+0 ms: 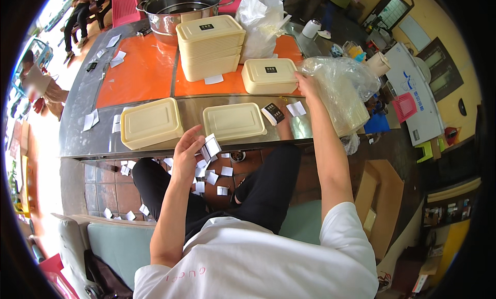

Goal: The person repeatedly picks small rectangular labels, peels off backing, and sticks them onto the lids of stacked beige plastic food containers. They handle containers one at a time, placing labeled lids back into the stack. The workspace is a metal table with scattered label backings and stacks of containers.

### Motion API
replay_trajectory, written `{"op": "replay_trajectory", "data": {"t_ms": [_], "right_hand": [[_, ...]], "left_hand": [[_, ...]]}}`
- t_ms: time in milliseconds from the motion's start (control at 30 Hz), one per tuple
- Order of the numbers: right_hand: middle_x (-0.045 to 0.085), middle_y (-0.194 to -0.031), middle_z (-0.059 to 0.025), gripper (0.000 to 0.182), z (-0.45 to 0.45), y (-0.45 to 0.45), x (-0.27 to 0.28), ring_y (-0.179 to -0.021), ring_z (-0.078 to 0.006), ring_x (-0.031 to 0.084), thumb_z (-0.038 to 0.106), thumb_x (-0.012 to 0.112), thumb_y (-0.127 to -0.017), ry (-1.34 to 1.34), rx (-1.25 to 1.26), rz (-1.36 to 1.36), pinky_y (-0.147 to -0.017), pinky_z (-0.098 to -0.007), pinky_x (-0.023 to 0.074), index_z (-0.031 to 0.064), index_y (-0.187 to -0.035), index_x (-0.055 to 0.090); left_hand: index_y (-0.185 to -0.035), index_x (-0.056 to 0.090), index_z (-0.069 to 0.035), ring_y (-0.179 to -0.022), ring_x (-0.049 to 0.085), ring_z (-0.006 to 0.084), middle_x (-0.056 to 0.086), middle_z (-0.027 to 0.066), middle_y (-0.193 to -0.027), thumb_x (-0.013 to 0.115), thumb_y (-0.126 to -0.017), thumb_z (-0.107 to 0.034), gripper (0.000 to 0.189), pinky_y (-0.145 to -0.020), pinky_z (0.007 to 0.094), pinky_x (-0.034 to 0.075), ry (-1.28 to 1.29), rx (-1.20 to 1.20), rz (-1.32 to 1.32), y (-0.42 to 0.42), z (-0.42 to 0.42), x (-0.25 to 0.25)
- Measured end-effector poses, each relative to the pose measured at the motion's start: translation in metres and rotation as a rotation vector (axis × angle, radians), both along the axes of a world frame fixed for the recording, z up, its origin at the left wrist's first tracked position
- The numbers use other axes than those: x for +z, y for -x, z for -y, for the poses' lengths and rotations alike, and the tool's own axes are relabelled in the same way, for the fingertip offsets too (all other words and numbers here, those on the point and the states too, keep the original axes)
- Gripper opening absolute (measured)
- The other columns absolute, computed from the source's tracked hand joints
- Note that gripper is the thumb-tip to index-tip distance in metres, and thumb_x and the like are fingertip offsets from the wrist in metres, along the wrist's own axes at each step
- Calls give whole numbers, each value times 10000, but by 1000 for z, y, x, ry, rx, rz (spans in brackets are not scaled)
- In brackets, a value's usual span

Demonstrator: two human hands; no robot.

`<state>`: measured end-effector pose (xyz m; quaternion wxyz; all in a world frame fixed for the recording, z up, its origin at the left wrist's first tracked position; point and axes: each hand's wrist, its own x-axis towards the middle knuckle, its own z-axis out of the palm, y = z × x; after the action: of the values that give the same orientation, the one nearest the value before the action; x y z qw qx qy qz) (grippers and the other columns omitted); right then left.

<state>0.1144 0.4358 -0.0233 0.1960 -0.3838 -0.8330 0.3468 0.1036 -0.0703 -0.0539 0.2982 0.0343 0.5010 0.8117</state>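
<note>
My left hand holds a small white slip of paper between thumb and fingers, above the table's front edge. My right hand has its fingers at the right corner of a cream plastic lid bearing a black label, the top one of a low stack. Before me lie two unlabelled groups of cream lids, a tilted left stack and a middle one. Right of the middle one rests a small pad of black labels. Farther back rises a tall stack of lids, its top one labelled.
A steel pot and a white plastic bag stand behind the stacks. At right, a clear bag of lids overhangs the table's edge. White slips litter the table and the tiled floor. An open cardboard box is at my right.
</note>
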Motion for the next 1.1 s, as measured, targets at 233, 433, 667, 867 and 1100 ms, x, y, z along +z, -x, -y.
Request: {"op": "replay_trajectory", "data": {"t_ms": [233, 433, 667, 867, 1100], "right_hand": [[788, -1041, -204, 440, 23, -1, -16, -981, -458, 736, 483, 676, -955, -524, -124, 54, -901, -547, 555, 59, -990, 788], [776, -956, -191, 491, 37, -6, -1, -948, -454, 733, 533, 682, -993, -633, -108, 39, -856, -535, 556, 48, -947, 746], [682, -989, 39, 421, 246, -87, 24, -834, -46, 586, 445, 592, -1121, 484, 475, -365, -660, -209, 434, 67, -1210, 755], [744, -930, -1, 224, 327, -89, 1, -759, -48, 648, 167, 795, -1018, 603, 513, -426, -688, -221, 518, -8, -1149, 744], [770, -992, -67, 312, 338, -98, 26, -815, -120, 699, 118, 785, -1005, 278, 537, -590, -712, -241, 533, -9, -1281, 714]], "left_hand": [[-1488, 605, -58, -1017, 681, 108, 686, -4, -1093, 672, -1073, -148, 430, -829, 294, 581, 36, 42, 1, 0, -4, 9], [-1472, 626, -100, -1027, 673, 119, 689, 1, -1121, 672, -1082, -174, 400, -828, 316, 582, -12, 104, -17, -2, -6, -2], [-1381, 662, -71, -1029, 693, 91, 713, -29, -1090, 736, -1051, -118, 342, -906, 297, 580, -167, 230, 30, -9, -22, 20], [-1389, 661, -57, -1030, 705, 111, 728, -2, -1117, 723, -1060, -122, 341, -927, 317, 605, -153, 195, 31, -27, -21, 36], [-1216, 748, 18, -933, 737, 133, 776, 78, -1094, 716, -1065, -125, 211, -808, 320, 662, -158, 42, -60, -29, -9, 36]]}}
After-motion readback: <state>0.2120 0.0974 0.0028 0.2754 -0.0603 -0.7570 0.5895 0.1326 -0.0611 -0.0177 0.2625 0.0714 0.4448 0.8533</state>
